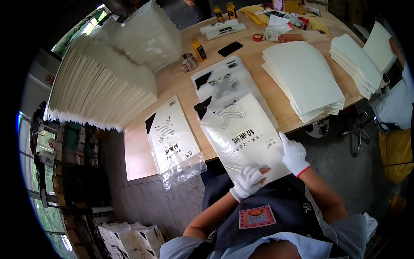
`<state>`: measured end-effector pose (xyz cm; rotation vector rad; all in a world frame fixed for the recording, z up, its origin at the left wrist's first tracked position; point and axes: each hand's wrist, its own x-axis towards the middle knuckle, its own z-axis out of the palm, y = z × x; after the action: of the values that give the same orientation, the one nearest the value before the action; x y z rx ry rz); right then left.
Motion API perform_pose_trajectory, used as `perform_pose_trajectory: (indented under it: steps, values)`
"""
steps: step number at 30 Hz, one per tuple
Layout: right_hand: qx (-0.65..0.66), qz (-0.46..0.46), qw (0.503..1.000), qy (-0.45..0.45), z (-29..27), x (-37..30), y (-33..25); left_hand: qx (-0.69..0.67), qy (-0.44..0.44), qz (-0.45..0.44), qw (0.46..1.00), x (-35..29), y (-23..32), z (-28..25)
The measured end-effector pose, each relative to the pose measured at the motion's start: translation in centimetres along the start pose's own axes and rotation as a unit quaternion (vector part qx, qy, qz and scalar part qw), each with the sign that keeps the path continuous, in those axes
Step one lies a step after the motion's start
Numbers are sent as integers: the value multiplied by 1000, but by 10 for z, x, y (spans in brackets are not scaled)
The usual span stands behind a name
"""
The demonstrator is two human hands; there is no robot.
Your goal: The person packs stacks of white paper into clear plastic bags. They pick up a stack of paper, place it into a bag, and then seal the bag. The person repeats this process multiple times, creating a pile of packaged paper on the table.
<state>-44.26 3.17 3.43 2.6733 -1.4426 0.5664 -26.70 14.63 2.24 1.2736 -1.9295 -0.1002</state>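
A pack of drawing paper (241, 129) in a clear plastic bag, printed with crossed pencils and a black corner, slants over the table's near edge toward my lap. My left hand (249, 180), in a white knit glove with bare fingertips, is over the pack's near end. Its fingers are curled, and what they pinch, if anything, is too small to make out. At the pack's right edge, my gloved right hand (294, 156) grips the side, one finger reaching up along it. Beneath and beyond lie more bagged packs (224, 77). Another bagged pack (172, 134) lies to the left, its loose plastic end hanging over the edge.
Tall stacks of white paper (99, 82) fill the table's left side. Fanned sheets (302, 77) and smaller stacks (355, 64) lie right. Farther back are a metal cup (188, 62), an orange bottle (199, 49), a phone (230, 48) and tape (258, 37). Packs (129, 239) sit on the floor.
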Motion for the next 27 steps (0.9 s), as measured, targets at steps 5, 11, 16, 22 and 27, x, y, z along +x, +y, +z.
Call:
perform_pose_trajectory:
  steps: [5, 11, 16, 22, 27]
  values:
    - [-39, -28, 994, -94, 10, -15, 5, 160, 109, -299, 934, -78, -66, -22]
    - [2, -144, 956, -254, -66, -64, -7, -247, 224, -494, 803, -117, 28, -50]
    - [49, -137, 908, -392, -61, -105, -9, -172, -27, -483, 858, -114, 61, -82]
    - [51, -50, 994, -88, -38, -27, 0, -123, 196, -449, 863, -73, -19, -46]
    - [32, 53, 871, -488, -44, -52, 0, -9, -14, -395, 918, -145, -12, -47]
